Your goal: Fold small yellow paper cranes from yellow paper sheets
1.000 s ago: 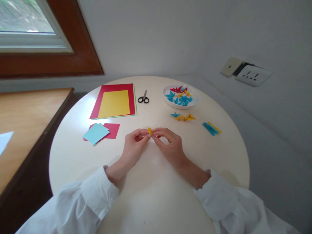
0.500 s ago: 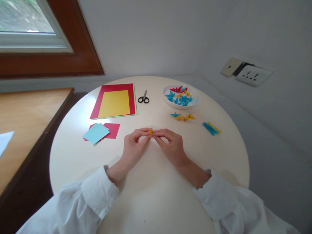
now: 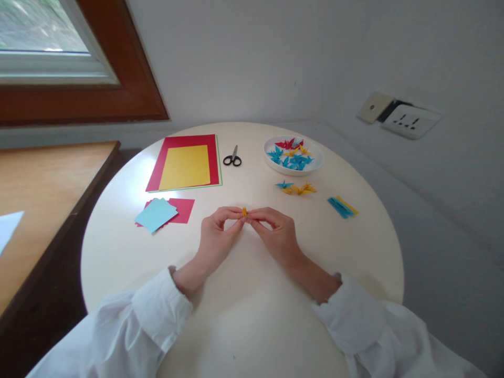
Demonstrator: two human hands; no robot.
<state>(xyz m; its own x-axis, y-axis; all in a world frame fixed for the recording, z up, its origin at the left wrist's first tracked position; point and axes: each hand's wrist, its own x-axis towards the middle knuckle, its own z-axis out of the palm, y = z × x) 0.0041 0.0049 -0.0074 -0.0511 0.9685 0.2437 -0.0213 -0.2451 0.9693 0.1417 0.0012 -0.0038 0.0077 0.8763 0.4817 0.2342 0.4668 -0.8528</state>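
A small piece of folded yellow paper (image 3: 244, 212) is pinched between both hands over the middle of the table. My left hand (image 3: 218, 233) grips its left side with thumb and forefinger. On the other side, the thumb and forefinger of my right hand (image 3: 277, 236) close on it, and the fingertips of both hands nearly meet. Most of the paper is hidden behind the fingers. Beyond my right hand lie a blue paper crane (image 3: 284, 185) and some yellow paper cranes (image 3: 305, 188).
A white dish (image 3: 271, 167) of red, yellow and blue cranes stands at the back right. Scissors (image 3: 232, 158) lie beside stacked red and yellow sheets (image 3: 185, 165). Small blue and red squares (image 3: 155, 215) are at left, paper strips (image 3: 342, 207) at right, on a round white table (image 3: 252, 315).
The yellow paper between my fingertips looks slightly turned and narrower at the top. Both hands stay in nearly the same place, still pinching it.
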